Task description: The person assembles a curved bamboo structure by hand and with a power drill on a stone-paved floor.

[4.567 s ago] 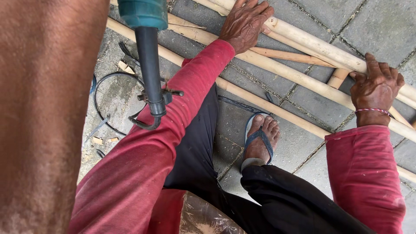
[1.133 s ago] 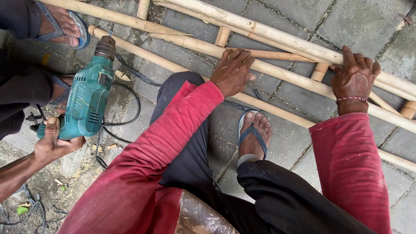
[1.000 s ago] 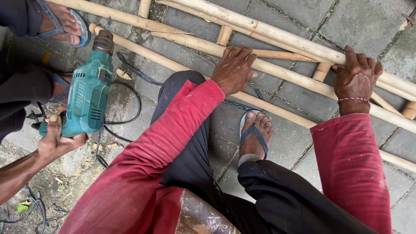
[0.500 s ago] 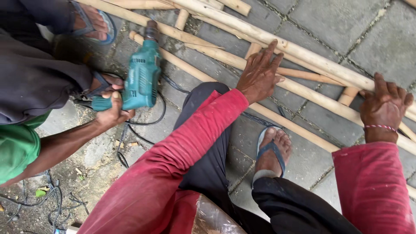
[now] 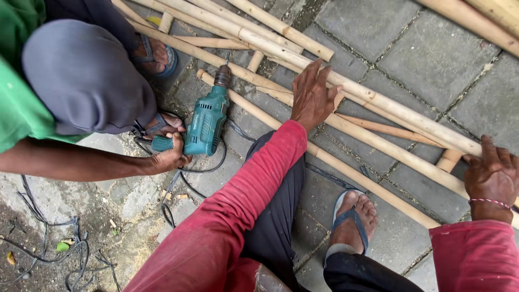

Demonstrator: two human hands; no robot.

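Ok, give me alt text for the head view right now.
Left hand and right hand press down on a frame of bamboo poles lying on grey paving. A co-worker's hand holds a teal power drill with its tip at a pole.

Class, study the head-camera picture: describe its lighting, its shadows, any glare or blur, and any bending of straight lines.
Head view: soft, even daylight, no glare; only faint shadows under the bamboo poles and the teal drill; the left hand and right hand are sharp, without motion blur; the poles look slightly bowed toward the frame edges, hinting at wide-angle distortion.
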